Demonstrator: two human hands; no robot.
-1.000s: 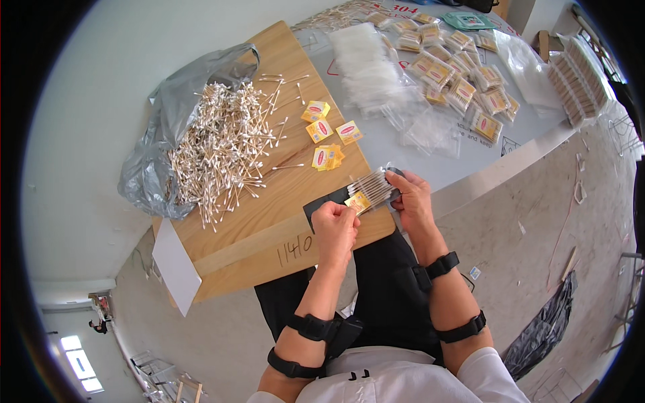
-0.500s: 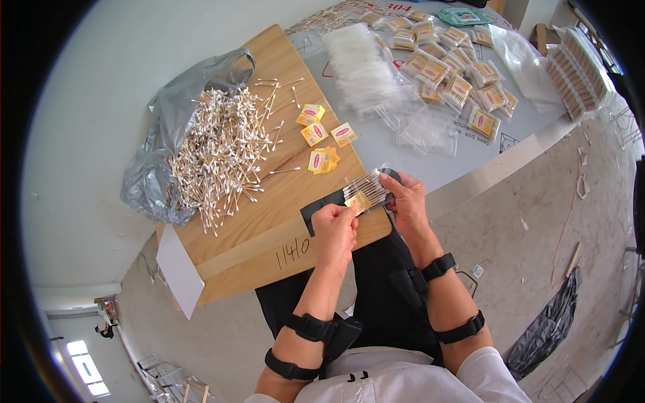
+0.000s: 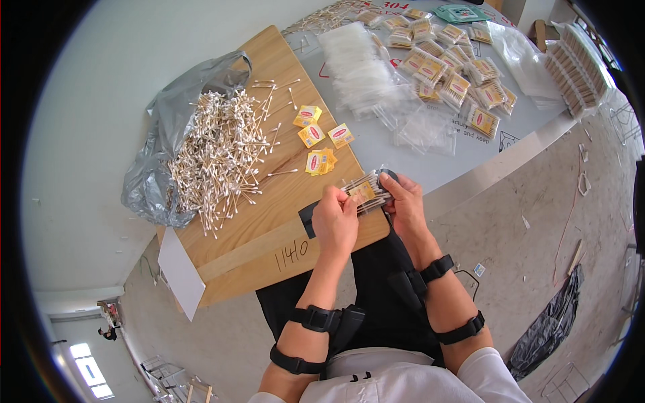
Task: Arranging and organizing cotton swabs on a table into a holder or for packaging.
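Note:
A small clear bag of cotton swabs (image 3: 379,187) is held over the near edge of the wooden board. Its swabs lie side by side, and a yellow card (image 3: 362,194) lies flat over them. My right hand (image 3: 406,205) grips the bag's right end, thumb on top. At the other end, my left hand (image 3: 337,218) is closed on the bag beside the card; its fingertips are partly hidden. Several loose yellow cards (image 3: 316,163) lie on the board just beyond my hands. Further left, a heap of loose cotton swabs (image 3: 218,154) spills from a grey plastic bag (image 3: 151,158).
The wooden board (image 3: 235,258) overlaps a grey table (image 3: 443,171). On the table are a stack of clear empty bags (image 3: 353,67), several filled swab packs (image 3: 453,87) and a green packet (image 3: 462,13). Bundled swabs (image 3: 579,70) stand at the right edge.
The yellow card has moved up and right, further over the swabs. My left hand has followed it to the bag's edge. My right hand stays almost in place.

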